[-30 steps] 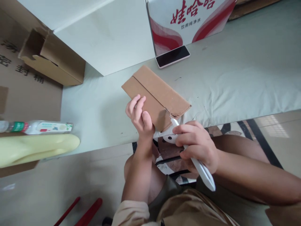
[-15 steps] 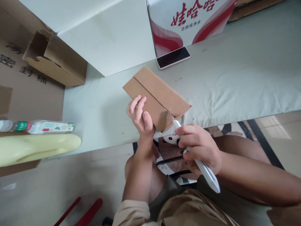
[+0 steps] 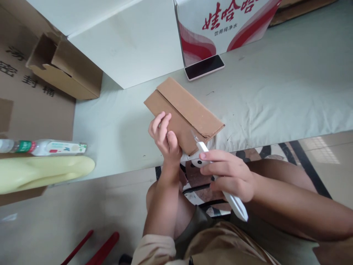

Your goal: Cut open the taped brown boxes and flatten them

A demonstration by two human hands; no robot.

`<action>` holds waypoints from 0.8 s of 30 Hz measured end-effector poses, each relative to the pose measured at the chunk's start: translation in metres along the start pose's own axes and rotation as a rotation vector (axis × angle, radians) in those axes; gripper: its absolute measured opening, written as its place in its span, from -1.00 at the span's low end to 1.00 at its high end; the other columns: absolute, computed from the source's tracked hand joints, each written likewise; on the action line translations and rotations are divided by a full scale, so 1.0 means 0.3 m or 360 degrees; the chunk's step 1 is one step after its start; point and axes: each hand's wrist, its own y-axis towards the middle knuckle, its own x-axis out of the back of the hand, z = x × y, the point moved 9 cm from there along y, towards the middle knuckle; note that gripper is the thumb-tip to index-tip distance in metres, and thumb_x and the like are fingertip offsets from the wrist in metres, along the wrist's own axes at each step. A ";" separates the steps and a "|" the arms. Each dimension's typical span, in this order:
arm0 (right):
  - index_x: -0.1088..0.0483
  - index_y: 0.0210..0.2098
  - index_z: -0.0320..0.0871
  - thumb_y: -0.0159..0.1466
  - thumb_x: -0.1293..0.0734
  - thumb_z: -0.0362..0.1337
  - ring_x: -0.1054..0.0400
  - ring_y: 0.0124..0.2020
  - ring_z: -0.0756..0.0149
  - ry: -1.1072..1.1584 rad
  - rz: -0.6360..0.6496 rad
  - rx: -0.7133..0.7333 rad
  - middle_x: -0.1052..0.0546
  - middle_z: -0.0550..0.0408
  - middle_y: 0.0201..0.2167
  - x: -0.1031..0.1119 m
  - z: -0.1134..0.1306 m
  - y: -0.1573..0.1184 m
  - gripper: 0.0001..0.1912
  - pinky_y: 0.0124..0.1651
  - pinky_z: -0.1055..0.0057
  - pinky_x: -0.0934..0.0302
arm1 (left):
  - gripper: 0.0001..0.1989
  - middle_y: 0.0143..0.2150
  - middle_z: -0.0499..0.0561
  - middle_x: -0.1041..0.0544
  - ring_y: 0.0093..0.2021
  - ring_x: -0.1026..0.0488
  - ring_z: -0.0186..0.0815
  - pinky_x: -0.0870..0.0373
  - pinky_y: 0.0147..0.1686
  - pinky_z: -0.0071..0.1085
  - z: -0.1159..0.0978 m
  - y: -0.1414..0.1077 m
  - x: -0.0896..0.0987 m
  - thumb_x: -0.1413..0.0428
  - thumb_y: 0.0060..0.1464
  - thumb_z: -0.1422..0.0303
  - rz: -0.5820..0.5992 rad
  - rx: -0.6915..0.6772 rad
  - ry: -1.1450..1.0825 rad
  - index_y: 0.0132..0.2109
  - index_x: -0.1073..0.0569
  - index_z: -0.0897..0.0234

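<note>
The folded cardboard piece [image 3: 185,103] is lying slanted at the front of the table [image 3: 275,103], ahead of both hands. The left hand [image 3: 164,135] is curling its fingers against the near left side; whether it is gripping or just pressing, I cannot tell. Off the near right corner, the right hand [image 3: 230,171] is pinching a white cutter [image 3: 235,206], its blade pointing over the cardboard.

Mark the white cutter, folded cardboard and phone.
White cutter [image 3: 235,205]: head view, rear of the handle.
Folded cardboard [image 3: 189,107]: head view, upper flap.
Phone [image 3: 204,67]: head view, dark screen.
</note>
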 end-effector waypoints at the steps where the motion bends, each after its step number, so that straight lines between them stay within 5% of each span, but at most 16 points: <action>1: -0.36 -0.25 -0.20 0.45 -0.18 -0.39 -0.40 0.26 0.16 0.0001 -0.0017 0.0029 -0.58 -0.05 -0.22 -0.005 -0.006 0.002 -0.84 0.20 0.25 -0.48 | -0.56 0.19 0.11 -0.52 0.26 -0.37 -0.17 -0.27 0.33 -0.22 -0.001 0.000 0.000 0.11 0.36 0.28 -0.0002 0.0003 0.0001 0.16 -0.56 0.27; 7: -0.39 -0.21 -0.20 0.45 -0.20 -0.39 -0.43 0.21 0.17 -0.0089 0.0009 -0.0097 -0.57 -0.02 -0.23 -0.023 -0.038 -0.002 -0.85 0.18 0.23 -0.49 | -0.56 0.19 0.13 -0.52 0.25 -0.37 -0.16 -0.29 0.31 -0.21 -0.001 -0.002 -0.001 0.11 0.33 0.30 0.0010 -0.0008 0.0051 0.15 -0.56 0.29; 18: -0.36 -0.20 -0.14 0.45 -0.18 -0.41 -0.49 0.01 0.22 -0.0242 0.0029 -0.0229 -0.54 0.07 -0.31 -0.038 -0.055 0.007 -0.85 -0.20 0.29 -0.34 | -0.55 0.19 0.12 -0.53 0.24 -0.37 -0.16 -0.32 0.28 -0.20 -0.001 0.001 -0.013 0.12 0.32 0.31 0.0040 -0.0046 0.0102 0.14 -0.57 0.27; 24: -0.37 -0.20 -0.14 0.42 -0.20 -0.42 -0.49 -0.03 0.23 -0.0128 -0.0062 -0.0249 -0.54 0.04 -0.32 -0.024 -0.050 0.016 -0.86 -0.09 0.27 -0.46 | -0.54 0.19 0.14 -0.53 0.25 -0.36 -0.13 -0.33 0.27 -0.17 0.000 -0.001 -0.018 0.14 0.33 0.28 0.0042 -0.0070 0.0148 0.14 -0.56 0.28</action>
